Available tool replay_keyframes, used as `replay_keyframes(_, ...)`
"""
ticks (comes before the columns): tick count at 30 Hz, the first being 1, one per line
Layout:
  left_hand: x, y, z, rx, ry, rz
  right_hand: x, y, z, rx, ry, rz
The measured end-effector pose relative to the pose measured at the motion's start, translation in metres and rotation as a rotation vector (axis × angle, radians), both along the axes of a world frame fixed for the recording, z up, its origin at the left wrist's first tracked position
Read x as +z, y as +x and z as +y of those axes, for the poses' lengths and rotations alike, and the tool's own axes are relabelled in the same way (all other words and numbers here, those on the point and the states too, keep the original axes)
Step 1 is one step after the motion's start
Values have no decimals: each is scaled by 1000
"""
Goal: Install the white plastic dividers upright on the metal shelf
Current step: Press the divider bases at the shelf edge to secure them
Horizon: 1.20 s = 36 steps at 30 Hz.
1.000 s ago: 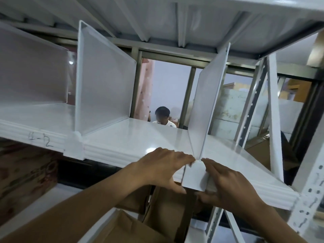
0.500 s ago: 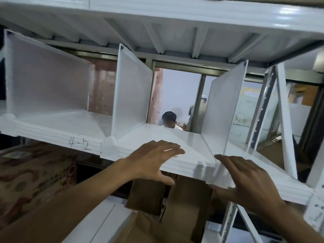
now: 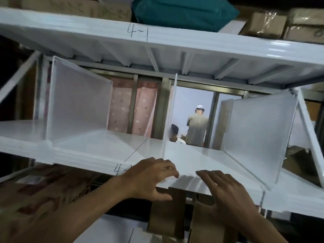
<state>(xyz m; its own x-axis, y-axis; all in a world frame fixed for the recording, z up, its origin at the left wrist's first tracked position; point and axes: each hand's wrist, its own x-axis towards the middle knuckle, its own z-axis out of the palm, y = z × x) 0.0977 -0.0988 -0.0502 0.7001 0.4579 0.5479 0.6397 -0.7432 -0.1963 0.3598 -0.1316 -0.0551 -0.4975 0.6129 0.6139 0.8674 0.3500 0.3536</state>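
Three white plastic dividers stand upright on the white metal shelf (image 3: 84, 156): a left one (image 3: 78, 102), a middle one (image 3: 169, 118) seen edge-on, and a right one (image 3: 259, 135). My left hand (image 3: 150, 176) rests on the shelf's front edge at the foot of the middle divider, fingers on top and thumb below the lip. My right hand (image 3: 226, 192) hovers just right of it over the front edge, fingers spread, holding nothing. The middle divider's front clip is hidden behind my left hand.
An upper shelf (image 3: 175, 44) marked "4-1" carries a teal bag (image 3: 184, 11) and wrapped boxes. Brown cardboard boxes (image 3: 168, 209) stand below the shelf, and a patterned carton (image 3: 35, 199) sits at lower left. A diagonal brace (image 3: 306, 134) crosses the right end. Two people (image 3: 196, 127) are behind.
Both hands let go of the right divider's front clip and shifted left to the middle divider's foot. The view rose and swung left, showing the upper shelf.
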Motion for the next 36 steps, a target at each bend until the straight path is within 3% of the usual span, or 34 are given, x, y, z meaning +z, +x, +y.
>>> replay_keyframes(5,-3,-38,12,35,73,-160,8,-44,15,5,11,-13)
replay_keyframes(12,-13,-80,32,201,-117,-14,-13,-82,45,2,-43,-35)
replay_keyframes(27,-13,-124,72,199,-130,121,-26,-92,78,23,36,94)
replay_keyframes(36,-13,-119,75,176,-59,159,-21,-91,81,49,8,73)
